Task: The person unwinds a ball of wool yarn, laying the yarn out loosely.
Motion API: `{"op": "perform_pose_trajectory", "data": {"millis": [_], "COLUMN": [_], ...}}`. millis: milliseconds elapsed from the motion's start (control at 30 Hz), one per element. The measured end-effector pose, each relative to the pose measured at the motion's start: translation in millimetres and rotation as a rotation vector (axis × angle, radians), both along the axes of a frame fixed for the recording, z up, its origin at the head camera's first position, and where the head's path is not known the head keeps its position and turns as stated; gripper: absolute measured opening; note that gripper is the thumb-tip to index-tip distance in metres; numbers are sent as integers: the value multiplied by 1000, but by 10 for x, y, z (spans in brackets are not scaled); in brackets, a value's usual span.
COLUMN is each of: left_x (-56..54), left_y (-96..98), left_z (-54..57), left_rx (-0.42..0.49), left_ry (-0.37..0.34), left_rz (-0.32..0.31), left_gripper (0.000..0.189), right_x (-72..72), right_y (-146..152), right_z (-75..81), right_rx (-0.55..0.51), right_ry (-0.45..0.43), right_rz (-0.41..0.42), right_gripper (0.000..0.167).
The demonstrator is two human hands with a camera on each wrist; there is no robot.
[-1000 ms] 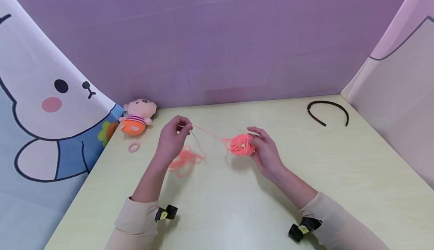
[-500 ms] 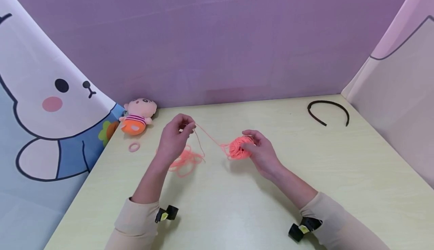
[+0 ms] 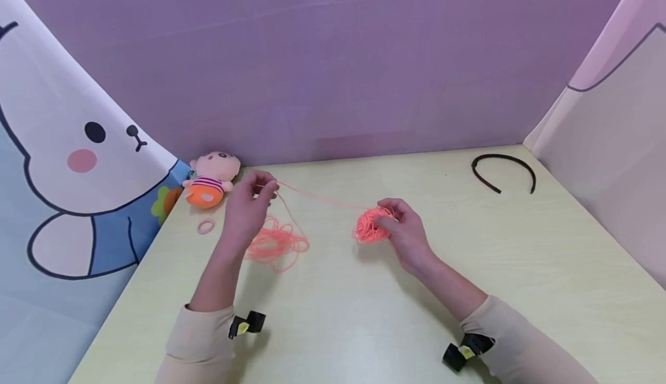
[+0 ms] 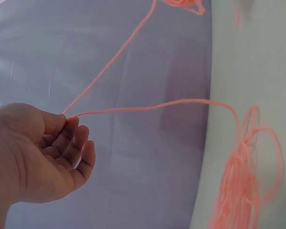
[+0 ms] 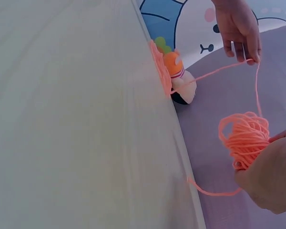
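Note:
My left hand (image 3: 247,207) pinches a strand of coral yarn (image 4: 114,57) between thumb and forefinger, raised over the table. From that pinch one length runs taut to a wound yarn ball (image 5: 248,138), and another drops to a loose yarn heap (image 3: 276,242) on the table. The ball is gripped by my right hand (image 3: 408,233), thumb on its near side, fingers mostly hidden behind it. A short yarn tail (image 5: 214,193) hangs below the right hand in the right wrist view.
A plush doll (image 3: 208,181) in orange and stripes sits at the back left of the table (image 3: 364,314). Close in front of it lies a pink ring (image 3: 205,226). A black open hoop (image 3: 503,170) is at the back right. Fabric walls (image 3: 338,72) enclose the table's back and sides.
My left hand has moved left and slightly up, drawing the strand longer and straighter. In the right hand the ball has turned, and its loose loops on the left side now lie closer in.

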State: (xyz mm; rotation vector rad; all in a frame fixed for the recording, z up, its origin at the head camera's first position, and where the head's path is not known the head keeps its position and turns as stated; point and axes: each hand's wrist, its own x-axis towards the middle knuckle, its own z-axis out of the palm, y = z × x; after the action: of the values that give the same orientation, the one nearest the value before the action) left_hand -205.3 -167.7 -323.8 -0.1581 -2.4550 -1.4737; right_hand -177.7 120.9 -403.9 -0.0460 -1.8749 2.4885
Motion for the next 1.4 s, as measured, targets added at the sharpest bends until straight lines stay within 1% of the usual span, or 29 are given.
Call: {"op": "perform_pose_trajectory", "data": {"millis": [233, 333, 433, 533, 633, 733, 800, 933, 1133, 1300, 1400], "left_x": [13, 21, 30, 26, 10, -15, -36, -69, -75, -66, -60], "left_y": [-110, -153, -207, -271, -341, -410, -454, -541, -655, -698, -733], "left_z": [71, 103, 133, 150, 151, 139, 127, 106, 98, 109, 119], "left_rx": [115, 144, 166, 178, 172, 156, 155, 171, 207, 209, 207], "left_ry": [-24, -54, -71, -73, -93, -111, -115, -114, -146, -169, -160], "left_rz": [95, 138, 166, 196, 235, 271, 283, 324, 404, 435, 452], "left_gripper": [20, 23, 26, 27, 26, 28, 28, 26, 24, 24, 24], "right_x": [13, 18, 17, 12, 10, 8, 6, 3, -3, -3, -4], "right_y": [-10, -15, -18, -16, -14, -13, -12, -9, -10, -11, -11], "right_z": [26, 33, 35, 33, 29, 29, 28, 29, 25, 21, 20], "right_rx": [1, -10, -36, -59, -73, -77, -77, -77, -67, -59, -60], "right_ry": [-6, -6, -3, 2, 5, 4, 0, -7, -5, -4, -4], "right_rz": [-1, 7, 12, 14, 7, -5, -13, -17, -20, -27, -30], "right_gripper": [36, 35, 32, 31, 31, 31, 31, 31, 31, 31, 31]}}
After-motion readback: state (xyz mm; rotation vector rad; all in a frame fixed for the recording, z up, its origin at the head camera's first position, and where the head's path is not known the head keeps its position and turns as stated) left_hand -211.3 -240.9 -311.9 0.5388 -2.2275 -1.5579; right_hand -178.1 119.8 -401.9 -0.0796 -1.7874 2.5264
